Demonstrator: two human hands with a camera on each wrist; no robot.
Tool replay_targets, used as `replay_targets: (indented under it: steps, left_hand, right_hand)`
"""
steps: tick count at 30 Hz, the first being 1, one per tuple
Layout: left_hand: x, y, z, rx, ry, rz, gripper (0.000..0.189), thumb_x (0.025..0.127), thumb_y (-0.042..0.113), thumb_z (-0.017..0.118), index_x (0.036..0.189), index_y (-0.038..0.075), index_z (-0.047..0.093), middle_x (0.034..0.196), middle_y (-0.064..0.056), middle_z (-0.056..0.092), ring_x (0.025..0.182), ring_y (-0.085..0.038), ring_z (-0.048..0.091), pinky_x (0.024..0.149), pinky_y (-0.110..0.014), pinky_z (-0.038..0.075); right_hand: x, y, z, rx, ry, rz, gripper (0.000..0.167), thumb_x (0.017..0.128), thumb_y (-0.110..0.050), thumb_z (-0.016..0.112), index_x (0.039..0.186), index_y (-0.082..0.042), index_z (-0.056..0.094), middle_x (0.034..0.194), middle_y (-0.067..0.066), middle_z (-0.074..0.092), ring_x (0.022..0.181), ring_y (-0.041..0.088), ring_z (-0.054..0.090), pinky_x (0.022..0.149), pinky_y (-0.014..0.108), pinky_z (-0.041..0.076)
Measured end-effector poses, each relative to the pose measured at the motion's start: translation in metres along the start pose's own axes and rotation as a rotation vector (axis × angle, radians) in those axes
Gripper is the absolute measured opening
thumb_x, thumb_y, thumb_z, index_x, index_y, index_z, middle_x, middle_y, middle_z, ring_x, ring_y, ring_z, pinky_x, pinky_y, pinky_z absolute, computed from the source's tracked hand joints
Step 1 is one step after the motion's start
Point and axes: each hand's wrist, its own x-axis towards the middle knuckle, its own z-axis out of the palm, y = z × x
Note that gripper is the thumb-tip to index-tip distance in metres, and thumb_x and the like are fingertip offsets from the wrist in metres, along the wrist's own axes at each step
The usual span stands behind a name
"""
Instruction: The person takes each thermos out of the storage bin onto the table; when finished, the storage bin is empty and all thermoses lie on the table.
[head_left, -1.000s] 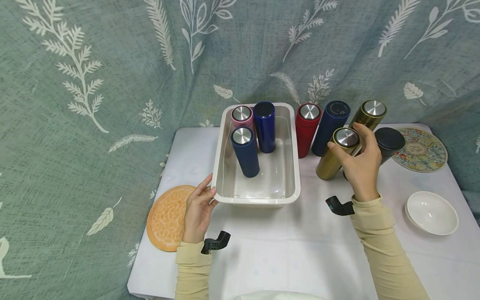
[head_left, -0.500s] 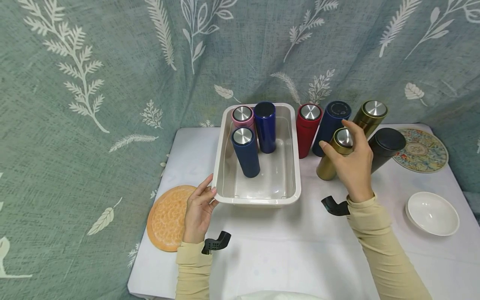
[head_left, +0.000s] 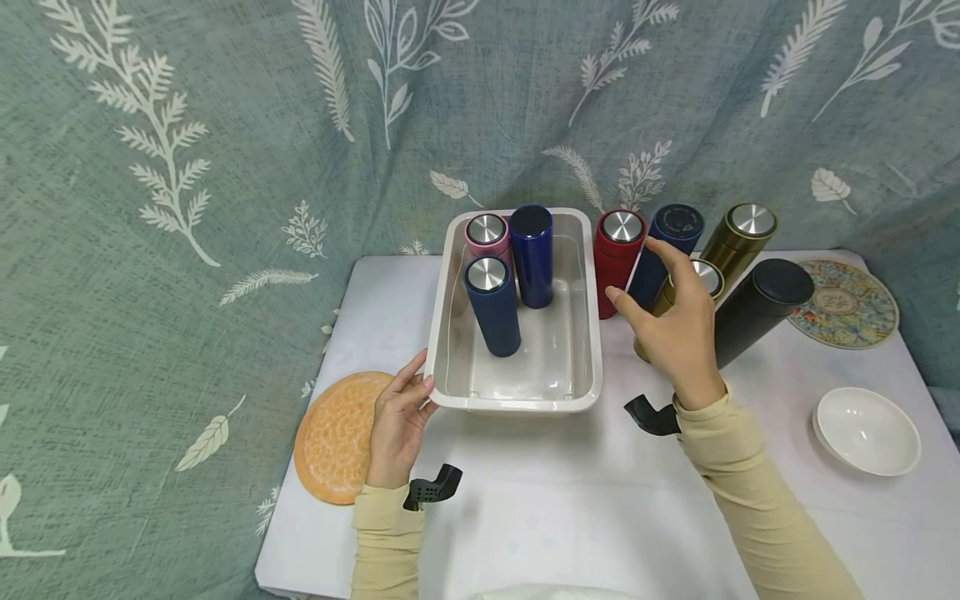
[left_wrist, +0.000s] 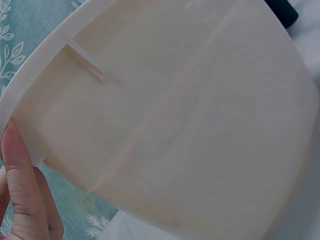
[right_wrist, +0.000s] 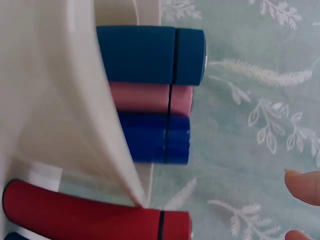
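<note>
My left hand (head_left: 399,421) holds the front left corner of a white plastic tub (head_left: 517,406), thumb against the rim in the left wrist view. Inside the tub stand a pink thermos (head_left: 486,237), a glossy blue thermos (head_left: 534,267) and a matte navy thermos (head_left: 495,317). My right hand (head_left: 678,337) is in the air with thumb and forefinger spread, nearest a red thermos (head_left: 611,271) beside the tub. Nothing is held in it. It partly covers a gold thermos (head_left: 709,277) and a dark blue thermos (head_left: 675,223).
A bronze thermos (head_left: 742,237) and a black thermos (head_left: 757,312) stand to the right. Further right are a patterned round mat (head_left: 847,304) and a white bowl (head_left: 866,429). An orange round mat (head_left: 333,442) lies left of the tub. A leaf-print curtain (head_left: 300,125) hangs behind.
My right hand has come away from the gold thermos and moved left toward the red one, fingers spread. The left hand and the tub have stayed in place.
</note>
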Motion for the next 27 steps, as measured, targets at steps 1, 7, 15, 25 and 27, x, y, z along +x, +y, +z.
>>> replay_targets:
  steps: [1,7,15,25,27]
  left_hand:
    - [0.000,0.000,0.000,0.000,-0.001,-0.001,0.052,0.097,-0.007,0.053,0.148,0.001,0.047,0.096,0.001,0.064,0.092,-0.011,0.068,0.075,-0.022,0.059]
    - [0.000,0.000,0.000,-0.002,-0.003,0.000,0.053,0.097,-0.007,0.053,0.148,0.001,0.046,0.096,0.001,0.064,0.091,-0.011,0.068,0.075,-0.022,0.059]
    - [-0.001,0.001,0.001,-0.012,0.013,-0.003,0.052,0.097,-0.007,0.052,0.149,0.000,0.045,0.093,0.002,0.060,0.090,-0.010,0.069,0.075,-0.021,0.059]
    - [-0.001,0.001,0.001,-0.014,0.002,-0.003,0.052,0.097,-0.006,0.052,0.149,0.000,0.045,0.096,0.001,0.061,0.093,-0.010,0.069,0.077,-0.022,0.060]
    - [-0.001,0.001,0.001,-0.018,0.004,-0.006,0.052,0.097,-0.007,0.052,0.149,0.000,0.045,0.097,0.001,0.061,0.093,-0.011,0.069,0.077,-0.022,0.060]
  right_hand:
    - [-0.001,-0.001,0.001,-0.004,-0.004,-0.006,0.067,0.081,-0.017,0.083,0.142,-0.011,0.056,0.145,0.008,0.059,0.141,0.025,0.049,0.119,0.050,0.037]
    - [-0.001,-0.010,0.009,-0.005,-0.034,-0.024,0.066,0.081,-0.015,0.083,0.141,-0.010,0.056,0.144,0.009,0.059,0.138,0.027,0.051,0.117,0.050,0.039]
    - [-0.001,-0.020,0.029,0.009,-0.097,-0.050,0.066,0.081,-0.015,0.082,0.141,-0.013,0.056,0.143,0.007,0.060,0.135,0.026,0.054,0.115,0.046,0.040]
    - [-0.002,-0.025,0.045,0.023,-0.195,0.000,0.067,0.083,-0.022,0.082,0.144,-0.015,0.053,0.146,0.007,0.057,0.140,0.026,0.049,0.117,0.049,0.039]
    - [-0.001,-0.024,0.048,0.025,-0.211,0.004,0.067,0.084,-0.022,0.081,0.144,-0.014,0.053,0.146,0.008,0.057,0.141,0.026,0.049,0.117,0.049,0.038]
